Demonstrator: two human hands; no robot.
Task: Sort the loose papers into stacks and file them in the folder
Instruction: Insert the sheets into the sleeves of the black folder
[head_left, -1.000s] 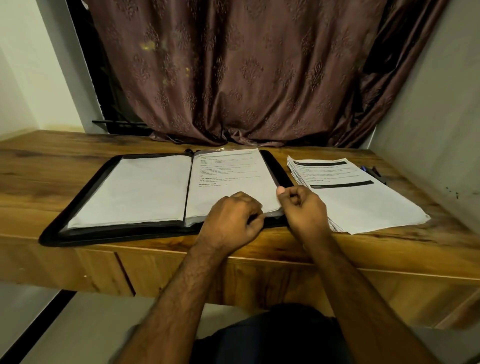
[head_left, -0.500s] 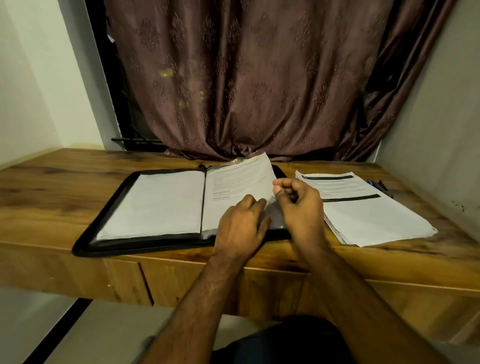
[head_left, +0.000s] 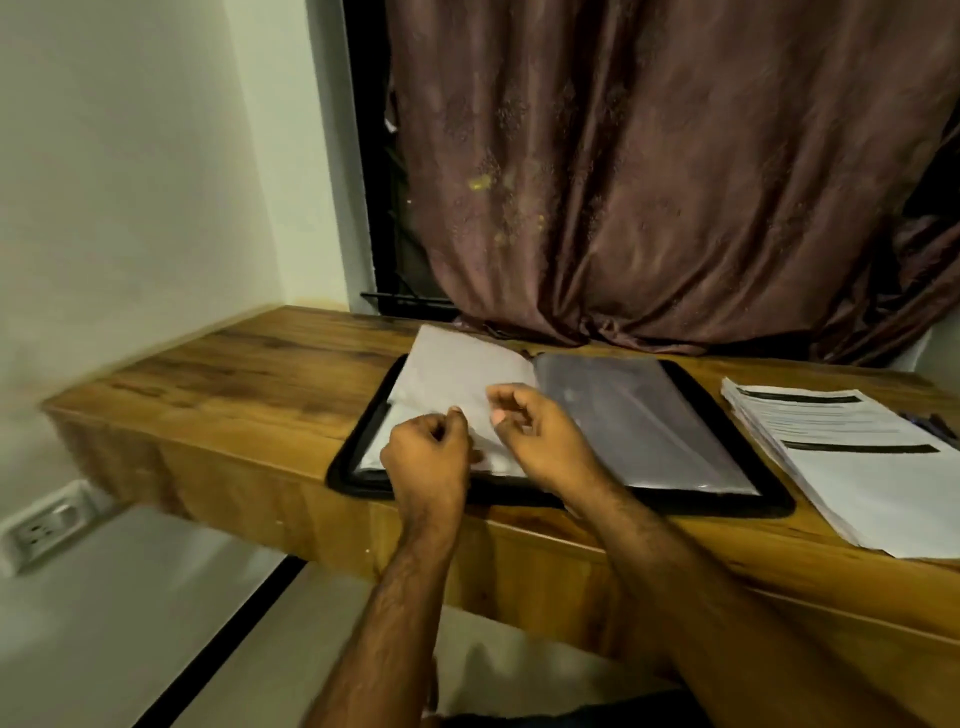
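A black zip folder (head_left: 727, 506) lies open on the wooden desk (head_left: 234, 374). One filled sleeve page (head_left: 457, 369) is turned over to the left and stands slightly raised. My left hand (head_left: 431, 457) is curled at its lower edge and seems to pinch it. My right hand (head_left: 540, 436) hovers just right of it with loosely curled fingers and holds nothing I can see. The folder's right half shows an empty clear sleeve (head_left: 649, 431). A stack of loose printed papers (head_left: 857, 467) lies right of the folder.
A brown curtain (head_left: 649, 182) hangs behind the desk and touches its back edge. Dark pens (head_left: 935, 423) lie beyond the paper stack at the far right. A wall socket (head_left: 41, 530) sits low on the left wall.
The printed page on the folder's right side has been flipped over to the left, uncovering an empty clear sleeve. Both hands moved left with it, and my view swung left.
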